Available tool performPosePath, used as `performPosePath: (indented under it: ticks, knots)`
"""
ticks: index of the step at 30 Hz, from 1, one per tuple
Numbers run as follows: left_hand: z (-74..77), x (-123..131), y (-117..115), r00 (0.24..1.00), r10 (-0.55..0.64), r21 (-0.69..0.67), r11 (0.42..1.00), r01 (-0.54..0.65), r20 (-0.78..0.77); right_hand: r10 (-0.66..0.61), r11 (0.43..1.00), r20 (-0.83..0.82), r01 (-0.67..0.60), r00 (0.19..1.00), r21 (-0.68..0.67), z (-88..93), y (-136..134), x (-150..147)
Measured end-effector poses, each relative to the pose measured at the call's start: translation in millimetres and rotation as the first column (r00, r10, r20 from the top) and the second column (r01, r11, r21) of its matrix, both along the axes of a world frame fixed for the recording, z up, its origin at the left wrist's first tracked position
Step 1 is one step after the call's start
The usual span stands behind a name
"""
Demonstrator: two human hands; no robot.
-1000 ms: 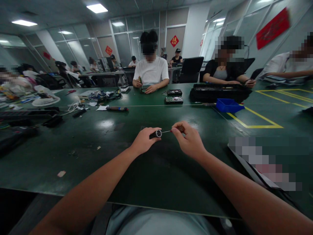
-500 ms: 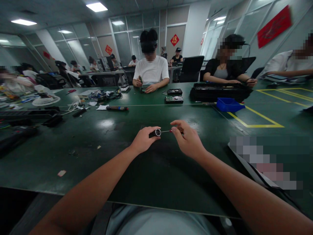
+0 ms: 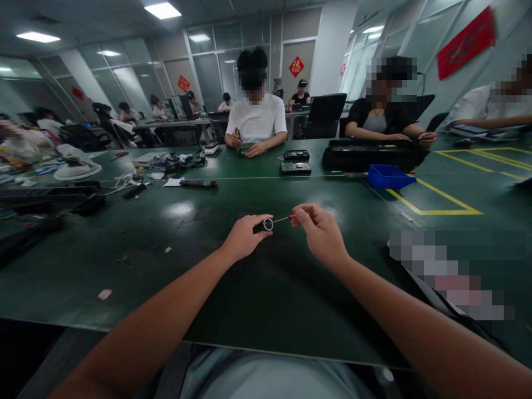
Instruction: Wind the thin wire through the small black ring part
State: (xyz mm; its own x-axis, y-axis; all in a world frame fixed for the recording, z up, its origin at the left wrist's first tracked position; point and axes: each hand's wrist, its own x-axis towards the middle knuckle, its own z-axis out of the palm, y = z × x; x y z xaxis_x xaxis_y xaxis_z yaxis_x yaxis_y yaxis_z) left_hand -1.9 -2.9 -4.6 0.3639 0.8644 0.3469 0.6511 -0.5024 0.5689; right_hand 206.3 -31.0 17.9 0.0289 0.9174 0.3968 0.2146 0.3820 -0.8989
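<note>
Above the middle of the green table, my left hand (image 3: 243,237) is closed around a short black cylinder (image 3: 267,225) with a silvery ring at its end. That ringed end faces right and toward me. My right hand (image 3: 322,230) grips the red handle of a screwdriver (image 3: 291,216), fingers pinched round it. The thin metal shaft slants down to the left, and its tip reaches the ringed end. Whether the tip is inside or only touching, I cannot tell. Most of the handle is hidden by my fingers.
Across the table (image 3: 166,288) a person in a white shirt (image 3: 255,119) works on a small item. Circuit-board drives (image 3: 295,168), a blue bin (image 3: 390,176) and a long black housing (image 3: 374,157) lie beyond my hands. Cables and parts (image 3: 174,160) clutter the left.
My right hand has closed its fingers more tightly on the screwdriver handle, which now tilts up at the right. My left hand and the cylinder have stayed in place.
</note>
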Motion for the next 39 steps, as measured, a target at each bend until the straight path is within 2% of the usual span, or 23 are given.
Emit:
performPosePath:
  ticks: [3,6,10,13,19,25,30,34,39]
  knots:
    - [2.9,-0.2,-1.4,0.999,-0.022,0.027,0.999,0.021,0.032,0.01,0.998,-0.171,-0.02,0.985,-0.055,-6.6,7.4,-0.1]
    - [5.7,-0.9,-1.0,0.996,-0.067,0.074,0.995,0.063,0.055,0.007,0.989,-0.374,-0.062,0.928,-0.134,-10.8,15.1,2.5]
    - [7.2,-0.5,1.2,0.991,-0.132,0.111,0.985,0.135,-0.028,-0.049,0.95,-0.454,-0.098,0.89,-0.296,-9.2,22.5,10.0]
    - [5.9,0.3,2.0,0.989,-0.132,0.096,0.986,0.138,-0.07,-0.105,0.959,-0.4,-0.015,0.911,-0.284,-6.3,22.5,12.6]
    - [3.8,1.0,1.2,0.997,-0.062,0.038,0.997,0.064,-0.036,-0.171,0.981,-0.206,0.149,0.963,-0.122,-3.6,12.0,6.6]
    - [2.2,1.8,1.8,0.996,-0.004,-0.004,1.0,0.005,0.087,-0.146,0.989,-0.151,0.146,0.978,-0.014,-0.7,5.5,4.6]
    - [5.0,4.4,-4.5,0.995,-0.015,-0.081,0.996,0.023,0.1,-0.143,0.988,-0.088,0.148,0.986,0.049,1.1,1.3,3.1]
    - [13.4,10.4,-13.0,0.999,-0.026,-0.135,0.99,0.029,0.029,-0.13,0.989,-0.035,0.132,0.991,0.065,3.2,-1.5,2.9]
    - [16.4,15.0,-16.6,0.985,-0.086,-0.102,0.992,0.071,-0.147,-0.123,0.99,-0.028,0.124,0.992,0.067,4.5,-1.8,3.6]
